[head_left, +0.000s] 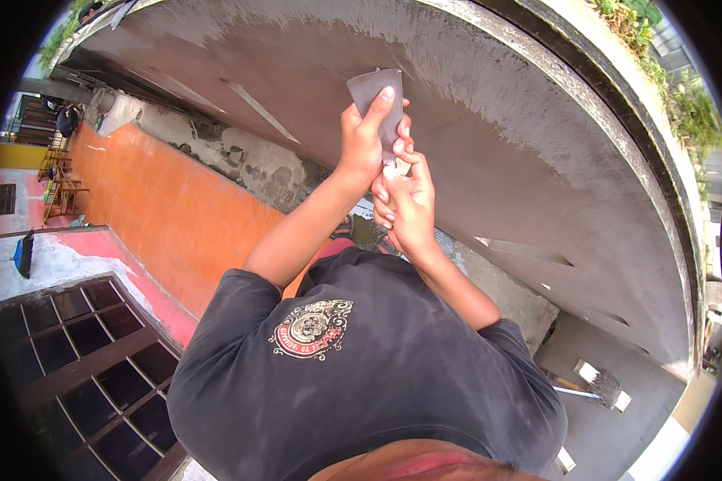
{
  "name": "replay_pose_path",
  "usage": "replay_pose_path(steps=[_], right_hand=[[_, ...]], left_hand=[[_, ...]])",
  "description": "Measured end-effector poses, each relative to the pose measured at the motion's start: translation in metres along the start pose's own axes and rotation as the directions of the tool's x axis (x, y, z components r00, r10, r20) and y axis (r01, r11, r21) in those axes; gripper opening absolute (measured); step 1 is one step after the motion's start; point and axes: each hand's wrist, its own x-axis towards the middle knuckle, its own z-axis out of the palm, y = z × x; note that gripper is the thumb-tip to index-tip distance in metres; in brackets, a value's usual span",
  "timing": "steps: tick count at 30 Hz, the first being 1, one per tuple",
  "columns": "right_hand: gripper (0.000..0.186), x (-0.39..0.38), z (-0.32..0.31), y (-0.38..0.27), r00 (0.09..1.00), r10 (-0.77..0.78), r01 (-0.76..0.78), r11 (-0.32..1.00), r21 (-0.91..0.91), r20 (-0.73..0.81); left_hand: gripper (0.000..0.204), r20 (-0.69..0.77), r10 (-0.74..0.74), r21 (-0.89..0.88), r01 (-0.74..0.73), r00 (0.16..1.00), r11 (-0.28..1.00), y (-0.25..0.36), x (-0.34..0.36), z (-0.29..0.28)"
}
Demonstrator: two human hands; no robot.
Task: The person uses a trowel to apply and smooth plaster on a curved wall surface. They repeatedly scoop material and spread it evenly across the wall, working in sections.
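Black T-shirt; short sleeves; round cream, red emblem; reddish legwear; dark sandals

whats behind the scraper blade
The grey wall shows beyond the scraper blade. Fingers show at its right edge, while the thumb of the left hand lies over its front. Whatever is directly behind the blade is covered.

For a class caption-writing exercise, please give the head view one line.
Beside a grey wall, the left hand and right hand together hold a broad-bladed scraper.
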Motion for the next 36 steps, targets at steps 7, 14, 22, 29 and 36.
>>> replay_pose_path(steps=[7, 14, 22, 29, 36], right_hand=[[0.026, 0.004, -0.003, -0.002, 1.0, -0.001, 0.001, 1.0, -0.026, -0.007], [0.028, 0.0, -0.008, -0.004, 0.999, 0.003, -0.006, 0.996, -0.086, -0.045], [0.026, 0.001, -0.008, -0.015, 1.0, 0.015, -0.015, 0.998, -0.065, 0.0], [0.026, 0.002, 0.003, -0.024, 0.999, 0.009, -0.003, 0.994, -0.111, 0.051], [0.028, 0.011, 0.004, -0.017, 0.998, -0.049, 0.053, 0.993, -0.109, 0.035]], left_hand=[[0.04, 0.006, -0.051, -0.025, 0.051, 0.999, 0.998, -0.005, 0.004, -0.002], [0.041, 0.01, -0.105, -0.027, 0.105, 0.994, 0.994, -0.009, 0.003, 0.002], [0.041, -0.062, -0.209, 0.007, 0.21, 0.976, 0.978, -0.003, 0.002, 0.013], [0.039, -0.038, -0.035, -0.054, 0.033, 0.999, 0.998, 0.005, 0.004, 0.016], [0.045, 0.026, 0.155, -0.05, -0.153, 0.988, 0.987, 0.007, 0.011, 0.01]])
